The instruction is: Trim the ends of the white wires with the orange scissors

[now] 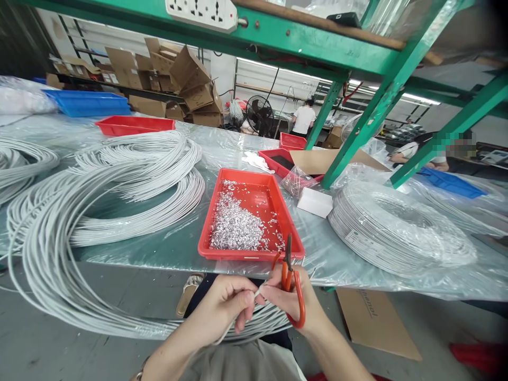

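A thin white cable (pixel 257 292) is pinched between the fingertips of my left hand (pixel 232 304), close to its end. My right hand (pixel 289 296) meets it there, thumb and finger closed on the same cable. Orange-handled scissors (pixel 296 296) also hang on my right hand, blades pointing up toward the tray. Just beyond both hands, a red tray (pixel 257 255) holds a heap of small silvery pieces (pixel 238 225). A large bundle of white cables (pixel 47 238) curves from the left side of the table round beneath my hands.
Wrapped cable coils (pixel 397 227) lie at the right, beside a small white box (pixel 315 202). Green shelf posts (pixel 369 111) rise at the right. A red tray (pixel 135 125) and a blue tray (pixel 89 103) stand at the back left. Two people are farther back.
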`<move>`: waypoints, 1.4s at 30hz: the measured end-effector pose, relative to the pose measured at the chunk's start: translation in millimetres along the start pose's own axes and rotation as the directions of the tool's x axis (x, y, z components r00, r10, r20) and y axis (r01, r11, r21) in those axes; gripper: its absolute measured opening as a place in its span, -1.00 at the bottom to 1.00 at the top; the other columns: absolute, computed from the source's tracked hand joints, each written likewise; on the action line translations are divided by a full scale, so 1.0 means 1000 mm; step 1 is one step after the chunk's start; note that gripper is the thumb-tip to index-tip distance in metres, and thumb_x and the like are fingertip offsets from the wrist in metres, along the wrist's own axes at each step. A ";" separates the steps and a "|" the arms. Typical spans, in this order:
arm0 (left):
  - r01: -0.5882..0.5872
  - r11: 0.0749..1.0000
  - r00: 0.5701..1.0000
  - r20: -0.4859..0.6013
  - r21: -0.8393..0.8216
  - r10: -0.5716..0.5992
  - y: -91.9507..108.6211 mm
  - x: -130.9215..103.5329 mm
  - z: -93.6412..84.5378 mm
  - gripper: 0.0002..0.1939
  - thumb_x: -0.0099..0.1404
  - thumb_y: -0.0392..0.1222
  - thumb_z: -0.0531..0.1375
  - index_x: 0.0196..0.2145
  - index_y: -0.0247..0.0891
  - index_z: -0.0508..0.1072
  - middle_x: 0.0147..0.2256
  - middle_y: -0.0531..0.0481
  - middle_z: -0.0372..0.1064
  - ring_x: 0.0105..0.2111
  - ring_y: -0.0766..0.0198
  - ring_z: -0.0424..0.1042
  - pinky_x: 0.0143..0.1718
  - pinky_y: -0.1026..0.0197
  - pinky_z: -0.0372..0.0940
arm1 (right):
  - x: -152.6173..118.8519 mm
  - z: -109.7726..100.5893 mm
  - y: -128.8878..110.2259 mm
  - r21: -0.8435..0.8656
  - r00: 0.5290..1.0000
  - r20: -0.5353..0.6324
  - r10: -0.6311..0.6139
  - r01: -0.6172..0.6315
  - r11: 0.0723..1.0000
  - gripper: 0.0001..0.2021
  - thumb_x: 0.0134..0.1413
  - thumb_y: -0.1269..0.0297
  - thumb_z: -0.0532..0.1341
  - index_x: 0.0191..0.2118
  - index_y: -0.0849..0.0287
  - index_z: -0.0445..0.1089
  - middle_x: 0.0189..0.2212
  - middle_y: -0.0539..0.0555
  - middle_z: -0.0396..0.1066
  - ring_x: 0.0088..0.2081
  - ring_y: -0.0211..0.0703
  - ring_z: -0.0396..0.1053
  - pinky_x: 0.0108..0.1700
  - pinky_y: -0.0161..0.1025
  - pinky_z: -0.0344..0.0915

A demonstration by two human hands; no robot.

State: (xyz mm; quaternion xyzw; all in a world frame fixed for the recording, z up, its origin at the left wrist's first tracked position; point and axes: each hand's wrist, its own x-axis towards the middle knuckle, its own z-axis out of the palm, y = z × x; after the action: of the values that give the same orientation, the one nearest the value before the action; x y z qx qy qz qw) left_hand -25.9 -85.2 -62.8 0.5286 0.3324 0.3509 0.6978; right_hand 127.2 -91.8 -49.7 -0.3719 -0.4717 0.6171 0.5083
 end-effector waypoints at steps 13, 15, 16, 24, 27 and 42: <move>0.060 0.879 0.985 -0.112 -0.474 -0.128 0.000 -0.001 0.010 -0.68 -0.10 -0.02 0.36 -0.58 -0.37 0.47 -0.76 0.13 0.21 -0.82 0.53 0.09 -0.84 0.48 0.05 | 0.009 -0.001 0.001 0.106 0.996 -0.065 -0.064 0.070 0.992 -0.80 -0.31 0.40 0.43 -0.54 0.22 0.38 -0.75 -0.13 0.28 -0.69 -0.41 0.14 -0.62 -0.45 0.06; 0.061 0.885 0.988 -0.099 -0.462 -0.119 -0.001 0.000 0.010 -0.68 -0.10 -0.01 0.36 -0.60 -0.37 0.46 -0.76 0.11 0.22 -0.83 0.54 0.09 -0.85 0.48 0.05 | 0.006 0.001 0.001 0.076 0.999 -0.007 -0.043 0.044 0.996 -0.80 -0.35 0.49 0.43 -0.52 0.23 0.42 -0.71 -0.08 0.37 -0.64 -0.35 0.26 -0.56 -0.44 0.16; 0.064 0.889 0.989 -0.090 -0.454 -0.117 -0.002 0.000 0.010 -0.67 -0.10 -0.01 0.36 -0.62 -0.37 0.46 -0.76 0.11 0.23 -0.83 0.54 0.08 -0.85 0.48 0.04 | 0.005 0.003 0.001 0.069 0.999 0.012 -0.037 0.037 0.997 -0.82 -0.33 0.50 0.41 -0.52 0.21 0.42 -0.71 -0.08 0.39 -0.62 -0.33 0.30 -0.54 -0.43 0.20; 0.099 0.916 0.992 -0.037 -0.388 -0.123 -0.004 -0.002 0.009 -0.68 -0.05 0.00 0.33 -0.57 -0.37 0.48 -0.75 0.11 0.24 -0.82 0.53 0.12 -0.82 0.47 0.05 | 0.001 -0.002 -0.007 0.032 0.996 0.083 -0.020 0.017 0.999 -0.82 -0.30 0.60 0.38 -0.50 0.21 0.45 -0.70 -0.07 0.42 -0.62 -0.32 0.36 -0.53 -0.44 0.23; 0.117 0.905 0.992 0.009 -0.409 -0.124 -0.006 -0.001 0.012 -0.65 -0.06 0.04 0.32 -0.57 -0.37 0.46 -0.75 0.11 0.24 -0.83 0.52 0.12 -0.83 0.46 0.02 | 0.000 -0.002 -0.006 0.069 0.998 0.054 -0.037 0.033 0.997 -0.81 -0.33 0.59 0.39 -0.55 0.22 0.43 -0.71 -0.09 0.38 -0.63 -0.32 0.33 -0.54 -0.44 0.22; 0.133 0.869 0.990 0.029 -0.477 -0.136 -0.015 0.002 0.018 -0.67 -0.02 0.00 0.31 -0.60 -0.35 0.38 -0.74 0.15 0.17 -0.82 0.53 0.06 -0.83 0.45 -0.04 | -0.011 0.021 0.041 0.272 0.953 -0.293 -0.081 0.164 0.948 -0.81 -0.18 0.27 0.35 -0.58 0.13 0.31 -0.71 -0.15 0.23 -0.66 -0.35 0.18 -0.55 -0.39 0.17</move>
State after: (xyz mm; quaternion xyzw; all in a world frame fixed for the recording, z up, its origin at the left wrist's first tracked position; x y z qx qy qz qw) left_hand -7.8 -96.0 -73.3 0.3151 0.2736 0.3742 0.8281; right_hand 98.9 -108.4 -83.3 -0.3450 -0.3210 0.5887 0.6568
